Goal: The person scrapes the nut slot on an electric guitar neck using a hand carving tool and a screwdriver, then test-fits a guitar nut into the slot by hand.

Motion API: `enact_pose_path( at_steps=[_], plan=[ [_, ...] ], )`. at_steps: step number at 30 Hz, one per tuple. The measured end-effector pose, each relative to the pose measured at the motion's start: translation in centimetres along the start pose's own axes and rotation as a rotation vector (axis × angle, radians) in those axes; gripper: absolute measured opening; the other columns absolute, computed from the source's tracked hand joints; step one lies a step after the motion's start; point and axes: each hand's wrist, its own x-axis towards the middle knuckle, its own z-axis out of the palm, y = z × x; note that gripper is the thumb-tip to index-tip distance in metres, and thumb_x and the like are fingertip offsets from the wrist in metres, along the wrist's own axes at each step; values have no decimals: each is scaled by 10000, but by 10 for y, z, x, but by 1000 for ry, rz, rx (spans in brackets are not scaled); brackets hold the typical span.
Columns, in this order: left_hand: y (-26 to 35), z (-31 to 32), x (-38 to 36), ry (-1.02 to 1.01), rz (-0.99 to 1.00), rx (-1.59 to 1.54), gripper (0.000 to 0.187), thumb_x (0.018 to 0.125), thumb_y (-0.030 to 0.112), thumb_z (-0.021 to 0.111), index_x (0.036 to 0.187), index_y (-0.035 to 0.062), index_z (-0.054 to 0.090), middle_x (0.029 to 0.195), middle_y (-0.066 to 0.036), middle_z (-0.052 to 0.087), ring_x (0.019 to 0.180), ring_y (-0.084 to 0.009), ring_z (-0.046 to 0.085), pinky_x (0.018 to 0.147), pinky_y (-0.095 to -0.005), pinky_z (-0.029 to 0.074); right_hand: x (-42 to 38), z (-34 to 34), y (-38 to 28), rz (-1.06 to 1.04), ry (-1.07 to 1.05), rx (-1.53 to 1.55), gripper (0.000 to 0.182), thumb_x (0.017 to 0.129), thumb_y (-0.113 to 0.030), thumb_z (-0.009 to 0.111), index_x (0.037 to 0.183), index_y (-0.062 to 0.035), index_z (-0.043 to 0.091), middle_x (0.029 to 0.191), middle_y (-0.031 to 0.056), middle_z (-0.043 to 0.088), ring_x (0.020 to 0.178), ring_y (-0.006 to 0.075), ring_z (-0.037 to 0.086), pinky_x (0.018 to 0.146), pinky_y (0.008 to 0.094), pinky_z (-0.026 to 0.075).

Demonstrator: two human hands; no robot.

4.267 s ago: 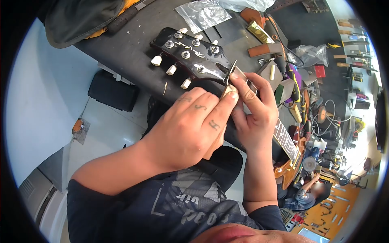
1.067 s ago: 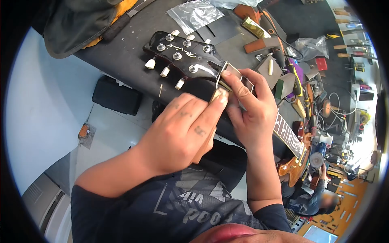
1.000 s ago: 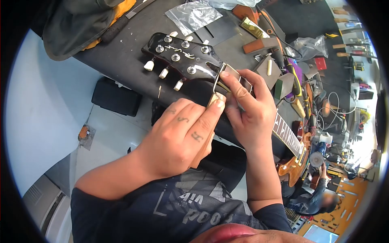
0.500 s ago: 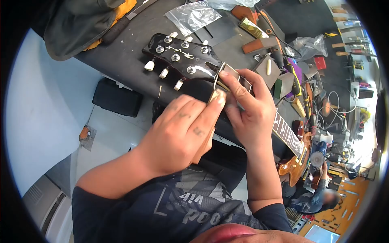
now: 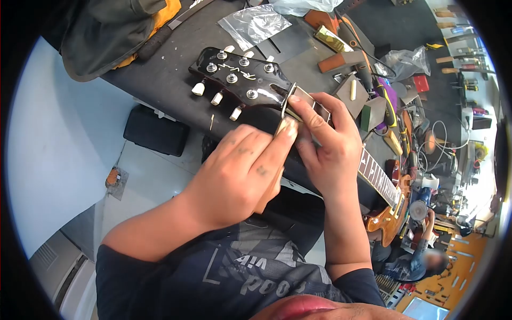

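Note:
A black guitar headstock point(image 5: 242, 80) with white tuner buttons extends from the fretted neck point(image 5: 376, 173). My left hand point(image 5: 234, 170) is closed, its fingertips pinching a small, narrow piece beside the neck just below the headstock; the piece is mostly hidden and cannot be made out. Close beside it, my right hand point(image 5: 333, 138) grips the neck, with a fingertip on the fretboard near a thin, light-coloured edge. The fingertips of both hands are nearly touching. Farther down the neck is the amber guitar body point(image 5: 392, 221).
On the dark bench point(image 5: 170, 69) lie a clear plastic bag point(image 5: 256, 24), a reddish-brown block point(image 5: 341, 60), a green block point(image 5: 372, 113) and scattered tools. A dark cloth point(image 5: 106, 34) is at the upper left, a black case point(image 5: 154, 130) below the bench. Another person point(image 5: 413, 264) sits at lower right.
The headstock has shifted very slightly to the right in view. Both hands keep nearly the same position and grip.

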Motion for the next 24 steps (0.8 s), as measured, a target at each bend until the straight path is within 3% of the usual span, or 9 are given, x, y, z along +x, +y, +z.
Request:
enact_pose_path(
  at_steps=[9,12,15,24],
  plan=[
    [4,-6,-4,-4,4,-30,593,954,-6,757,1508,-181,636,1095,-216,708,961,-375,696,948,-476,604,-1,1,-1,8,15,21,554,860,-55,888,1374,-262,883,1305,131,773,984,325,760,860,457,618],
    [9,-8,-11,16,2,-60,741,832,-75,816,1545,-146,629,1171,-227,729,968,-384,712,895,-492,613,-1,2,1,-21,34,-17,541,863,-64,893,1365,-265,887,1306,124,773,980,322,758,864,456,620],
    [-3,-2,2,-1,18,-16,613,938,-19,775,1514,-173,635,1171,-231,729,946,-359,704,895,-483,612,-1,3,1,6,18,-21,534,872,-70,895,1370,-265,885,1310,126,771,982,323,760,868,457,622],
    [0,-5,-9,11,22,-28,659,902,-9,787,1523,-168,638,1162,-217,729,956,-378,697,925,-494,612,-2,3,-2,13,16,-9,525,896,-67,884,1377,-276,883,1304,131,774,975,319,766,847,452,618]
  ],
)
